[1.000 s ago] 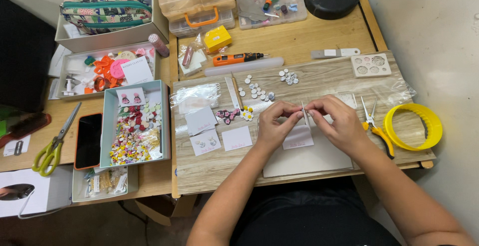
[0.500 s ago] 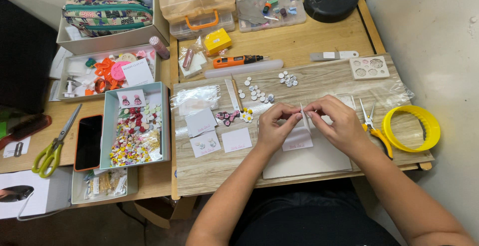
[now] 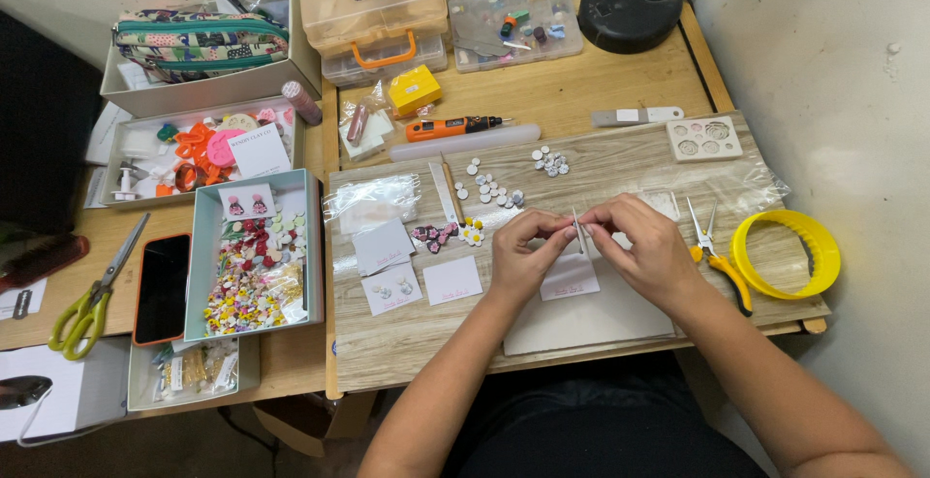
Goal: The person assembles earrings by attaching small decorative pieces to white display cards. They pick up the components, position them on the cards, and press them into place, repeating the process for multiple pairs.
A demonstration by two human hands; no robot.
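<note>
The left hand (image 3: 523, 255) and the right hand (image 3: 644, 250) were close together over the middle of the surface (image 3: 581, 91), fingertips pinched shut on a small white card (image 3: 572, 270). Something tiny may have been held against its top edge, but it was too small to tell. The card looked thin, light and easy to bend, so holding it by the edges seemed best. Just beside the right hand lay yellow pliers (image 3: 717, 260) and a yellow ring (image 3: 787, 253). More cards (image 3: 452, 279) and little white discs (image 3: 489, 187) lay to the left, near a box of beads (image 3: 254, 255).
</note>
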